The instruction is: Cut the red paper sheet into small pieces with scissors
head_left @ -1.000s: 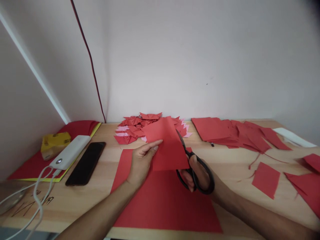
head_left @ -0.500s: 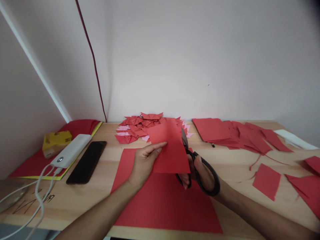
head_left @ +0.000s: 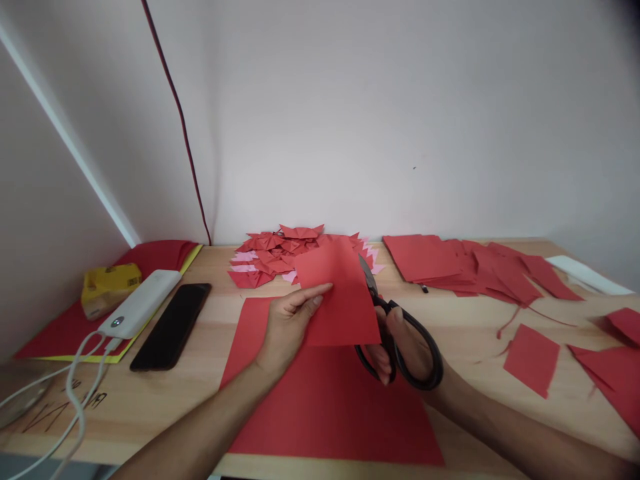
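above lg. red sheet [head_left: 335, 413], l. hand [head_left: 286, 330] pinches red paper [head_left: 345, 300], thumb in front, some fingers hidden behind; r. hand [head_left: 414, 352] grips blk scissors [head_left: 381, 305], partly masked by handles; blade/edge contact unclear; paper plain, approx. rectangular, held tilted up

Reaches in from the lower left with a bare left forearm [head_left: 210, 410], slanting up toward the centre. Holds the left hand [head_left: 285, 327] raised in a pinch, with index finger stretched to the right and thumb lying just below it. Extends an equally bare right forearm [head_left: 500, 413] from the lower right, angled up and leftward. Curls the right hand [head_left: 413, 347] in a grip, with thumb pointing up and bent fingers [head_left: 381, 363] lower. Holds both hands near each other, not touching, with arms uncrossed.
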A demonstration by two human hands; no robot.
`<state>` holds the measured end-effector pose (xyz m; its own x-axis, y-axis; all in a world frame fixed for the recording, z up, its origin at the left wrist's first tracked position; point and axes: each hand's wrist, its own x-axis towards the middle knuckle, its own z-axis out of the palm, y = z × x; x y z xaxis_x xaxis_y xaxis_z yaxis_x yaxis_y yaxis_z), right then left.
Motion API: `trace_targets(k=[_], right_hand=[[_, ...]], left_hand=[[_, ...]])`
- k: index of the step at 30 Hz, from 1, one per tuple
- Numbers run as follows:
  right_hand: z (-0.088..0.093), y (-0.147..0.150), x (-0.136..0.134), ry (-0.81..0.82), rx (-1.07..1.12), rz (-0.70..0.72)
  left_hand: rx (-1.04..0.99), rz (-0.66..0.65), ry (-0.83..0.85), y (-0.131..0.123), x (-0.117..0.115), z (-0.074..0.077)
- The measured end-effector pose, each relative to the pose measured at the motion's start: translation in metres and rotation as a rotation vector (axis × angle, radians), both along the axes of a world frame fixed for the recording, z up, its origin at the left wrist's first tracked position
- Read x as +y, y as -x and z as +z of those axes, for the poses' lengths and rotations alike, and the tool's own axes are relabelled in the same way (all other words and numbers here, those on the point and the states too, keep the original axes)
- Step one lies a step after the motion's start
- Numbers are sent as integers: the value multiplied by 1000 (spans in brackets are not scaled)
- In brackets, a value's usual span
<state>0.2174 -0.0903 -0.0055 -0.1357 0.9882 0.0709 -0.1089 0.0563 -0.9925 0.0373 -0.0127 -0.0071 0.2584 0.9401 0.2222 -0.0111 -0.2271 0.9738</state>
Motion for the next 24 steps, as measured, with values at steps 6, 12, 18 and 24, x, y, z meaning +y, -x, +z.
trace_targets(k=[6, 12, 18, 24], right_hand=[[-2, 1, 2, 74, 11, -35], [1, 2, 4, 106, 164, 75], [11, 3, 11, 72, 278, 188], [10, 1, 8, 37, 213, 95]], left_hand=[[12, 16, 8, 1, 0, 1], [33, 18, -1, 2, 0, 0], [34, -31, 9, -1, -4, 5], [27, -33, 3, -2, -6, 5]])
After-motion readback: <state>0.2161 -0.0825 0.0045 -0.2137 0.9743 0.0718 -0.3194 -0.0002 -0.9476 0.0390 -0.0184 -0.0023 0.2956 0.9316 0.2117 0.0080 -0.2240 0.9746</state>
